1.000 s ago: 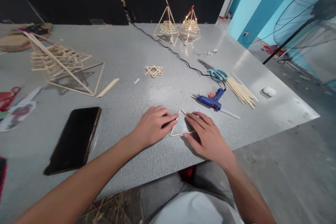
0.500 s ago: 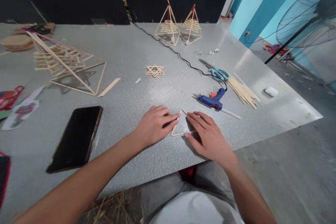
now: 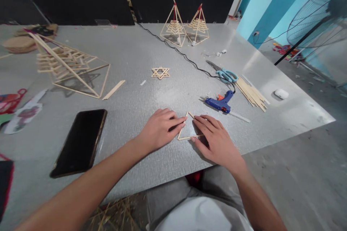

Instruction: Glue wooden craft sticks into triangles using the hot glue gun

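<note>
Well, by the front edge of the grey desk (image 3: 168,166), the left hand (image 3: 159,128) pinches the left side of a stick triangle (image 3: 185,138), while the right hand (image 3: 217,137) grips it too, fingertips on the right stick, thumb on the base. The right palm hides that corner, so whether the sticks meet there I can't tell. A dark phone (image 3: 80,142) lies beyond the left forearm. Just past the right hand, a blue glue gun (image 3: 219,104) crowds that side, nozzle leftward. Toward the right edge are a stick bundle (image 3: 251,94), blue-handled scissors (image 3: 227,75) and a white case (image 3: 281,94). Farther in lies a small stick star (image 3: 160,76); a large stick pyramid (image 3: 67,59) takes up the left side. A black cable (image 3: 184,56) runs from the gun, close by the scissors, to the back edge, near which two smaller pyramids (image 3: 175,25) stand; beyond the right edge is a fan (image 3: 329,11)
</note>
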Available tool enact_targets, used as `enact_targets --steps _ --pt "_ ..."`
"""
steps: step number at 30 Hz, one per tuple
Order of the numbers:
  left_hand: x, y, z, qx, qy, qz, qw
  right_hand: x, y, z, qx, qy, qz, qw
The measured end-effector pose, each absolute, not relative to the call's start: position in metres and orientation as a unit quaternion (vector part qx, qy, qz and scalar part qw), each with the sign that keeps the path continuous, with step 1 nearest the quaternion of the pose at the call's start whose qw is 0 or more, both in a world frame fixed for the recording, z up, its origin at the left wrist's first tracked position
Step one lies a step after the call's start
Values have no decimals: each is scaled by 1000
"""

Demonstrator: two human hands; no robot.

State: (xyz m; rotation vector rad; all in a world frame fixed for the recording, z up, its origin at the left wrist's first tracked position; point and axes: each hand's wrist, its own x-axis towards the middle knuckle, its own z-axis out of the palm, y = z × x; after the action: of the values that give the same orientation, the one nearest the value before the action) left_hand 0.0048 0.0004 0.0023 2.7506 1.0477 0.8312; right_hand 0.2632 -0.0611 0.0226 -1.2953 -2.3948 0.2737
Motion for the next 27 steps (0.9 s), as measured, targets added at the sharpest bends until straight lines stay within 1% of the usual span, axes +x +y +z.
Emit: enact_targets --steps 27 --pt "6 0 3 897 344 276 45 263 -61 21 -465 -856 94 206"
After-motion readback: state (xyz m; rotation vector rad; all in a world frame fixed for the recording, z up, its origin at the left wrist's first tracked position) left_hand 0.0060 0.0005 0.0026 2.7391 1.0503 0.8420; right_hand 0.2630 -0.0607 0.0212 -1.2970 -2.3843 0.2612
